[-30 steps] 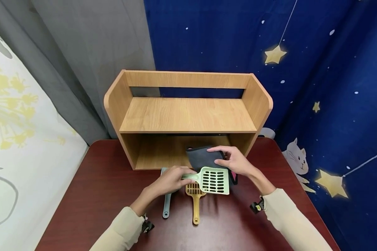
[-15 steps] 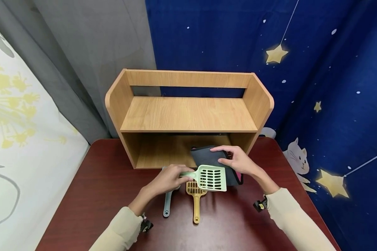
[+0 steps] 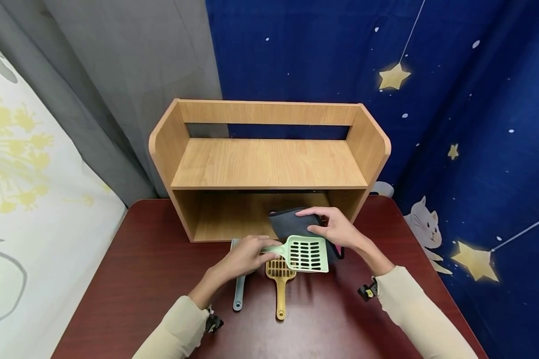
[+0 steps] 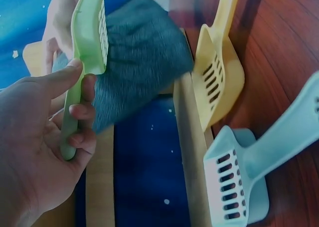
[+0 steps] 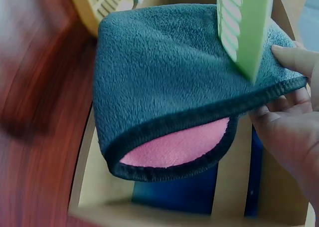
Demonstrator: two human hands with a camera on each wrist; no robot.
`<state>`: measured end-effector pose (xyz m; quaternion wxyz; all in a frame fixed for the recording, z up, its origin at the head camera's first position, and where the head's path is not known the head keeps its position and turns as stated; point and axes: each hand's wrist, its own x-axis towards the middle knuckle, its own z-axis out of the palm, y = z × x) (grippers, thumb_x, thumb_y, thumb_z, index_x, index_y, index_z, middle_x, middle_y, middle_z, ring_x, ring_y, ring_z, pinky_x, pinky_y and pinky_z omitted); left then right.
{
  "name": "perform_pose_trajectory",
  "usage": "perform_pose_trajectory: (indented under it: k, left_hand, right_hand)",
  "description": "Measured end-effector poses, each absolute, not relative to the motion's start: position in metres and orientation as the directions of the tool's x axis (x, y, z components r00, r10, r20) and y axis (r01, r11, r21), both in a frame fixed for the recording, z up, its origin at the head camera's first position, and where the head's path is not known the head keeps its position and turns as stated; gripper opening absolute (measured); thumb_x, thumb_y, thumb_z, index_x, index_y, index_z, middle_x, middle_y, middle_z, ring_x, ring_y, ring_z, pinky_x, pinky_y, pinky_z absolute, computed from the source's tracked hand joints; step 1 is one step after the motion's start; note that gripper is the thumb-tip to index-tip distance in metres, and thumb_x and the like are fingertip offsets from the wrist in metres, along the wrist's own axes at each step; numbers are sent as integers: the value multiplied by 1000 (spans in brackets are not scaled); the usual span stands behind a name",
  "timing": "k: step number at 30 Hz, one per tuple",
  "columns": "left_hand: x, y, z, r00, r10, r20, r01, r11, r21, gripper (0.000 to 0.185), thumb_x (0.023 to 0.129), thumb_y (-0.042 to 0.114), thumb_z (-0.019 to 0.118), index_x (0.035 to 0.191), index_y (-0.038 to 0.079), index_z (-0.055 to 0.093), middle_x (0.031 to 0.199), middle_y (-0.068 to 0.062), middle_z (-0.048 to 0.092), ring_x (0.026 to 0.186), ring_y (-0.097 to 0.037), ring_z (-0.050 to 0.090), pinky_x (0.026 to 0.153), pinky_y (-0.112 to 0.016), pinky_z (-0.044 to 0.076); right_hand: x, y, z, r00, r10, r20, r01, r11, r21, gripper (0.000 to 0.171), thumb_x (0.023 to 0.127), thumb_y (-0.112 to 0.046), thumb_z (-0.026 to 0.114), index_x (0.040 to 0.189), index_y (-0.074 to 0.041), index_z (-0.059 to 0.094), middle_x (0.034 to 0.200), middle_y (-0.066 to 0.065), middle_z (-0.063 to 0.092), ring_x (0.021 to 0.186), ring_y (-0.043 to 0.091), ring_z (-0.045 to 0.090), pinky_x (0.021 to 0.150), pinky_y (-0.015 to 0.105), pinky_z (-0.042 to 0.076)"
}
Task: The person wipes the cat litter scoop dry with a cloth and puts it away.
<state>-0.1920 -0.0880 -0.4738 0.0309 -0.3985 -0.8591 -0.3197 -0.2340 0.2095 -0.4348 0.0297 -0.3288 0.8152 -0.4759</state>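
My left hand [image 3: 244, 257] grips the handle of a light green slotted scoop [image 3: 304, 253], held above the table; the same scoop [image 4: 88, 42] shows close in the left wrist view. My right hand [image 3: 334, 228] holds a folded dark grey cloth [image 3: 289, 224] with a pink inner side [image 5: 174, 149] right behind the scoop's head. The green scoop [image 5: 244, 25] lies against the cloth. A yellow scoop [image 3: 279, 286] and a pale blue scoop [image 3: 238, 291] lie on the table below my hands.
A wooden two-tier shelf [image 3: 269, 164] stands at the back of the dark red table [image 3: 117, 279]. Grey curtain hangs at the left, a blue star-patterned cloth at the right.
The cloth and my right hand shifted slightly left and back toward the shelf opening. The green scoop stayed in my left hand, tilting a little.
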Motion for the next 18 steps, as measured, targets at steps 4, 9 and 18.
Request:
perform_pose_trajectory:
  k: [4,9,18]
  left_hand:
    - [-189,-82,-472,-686,658,310,704,493,511,27,101,24,74,126,15,78,110,1,78,91,-9,68,80,-30,55]
    - [-187,-81,-472,-707,642,297,684,513,519,26,100,26,75,125,17,79,106,3,77,84,-6,64,74,-26,51]
    - [-186,-99,-479,-750,601,278,642,557,528,28,100,24,75,124,10,78,110,1,78,89,-9,66,82,-34,56]
  right_hand:
    - [-236,191,-434,-760,-590,272,-523,308,-795,42,94,4,76,132,-12,75,128,8,74,105,20,64,85,25,53]
    - [-236,186,-436,-747,-605,277,-544,316,-777,42,94,3,76,133,-14,75,129,7,74,107,19,64,86,25,52]
    - [-230,222,-442,-812,-519,265,-508,408,-759,44,94,0,77,135,-17,74,136,3,71,124,19,62,94,28,51]
